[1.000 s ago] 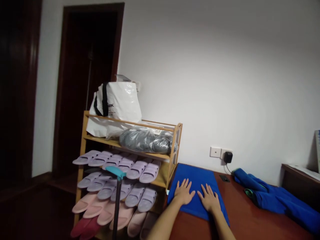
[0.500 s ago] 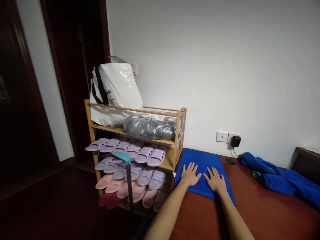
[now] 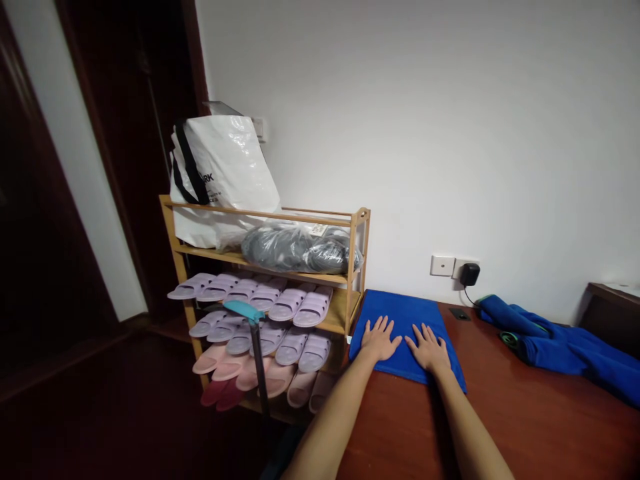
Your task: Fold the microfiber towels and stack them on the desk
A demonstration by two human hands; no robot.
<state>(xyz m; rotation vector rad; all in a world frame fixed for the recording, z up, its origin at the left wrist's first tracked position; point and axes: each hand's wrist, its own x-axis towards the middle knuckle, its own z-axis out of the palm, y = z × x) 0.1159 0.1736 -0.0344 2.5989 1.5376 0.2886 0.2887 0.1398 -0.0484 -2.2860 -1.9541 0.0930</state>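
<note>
A blue cloth lies spread flat in a rough rectangle on the reddish-brown tabletop, close to the wall. My left hand rests palm down on its left part, fingers spread. On the right part of the same cloth, my right hand also lies flat with its fingers apart. Neither hand grips anything. A small white tag shows at the cloth's left edge. Farther right on the table is a second blue cloth, crumpled, with green edging.
Left of the table stands a wooden shoe rack with several slippers, a white bag and a plastic-wrapped grey bundle. A teal-topped pole rises before it. A black plug sits in the wall socket.
The view has shifted slightly, and the rack and bag sit a little higher and farther left. Both hands stay flat on the cloth in nearly the same place.
</note>
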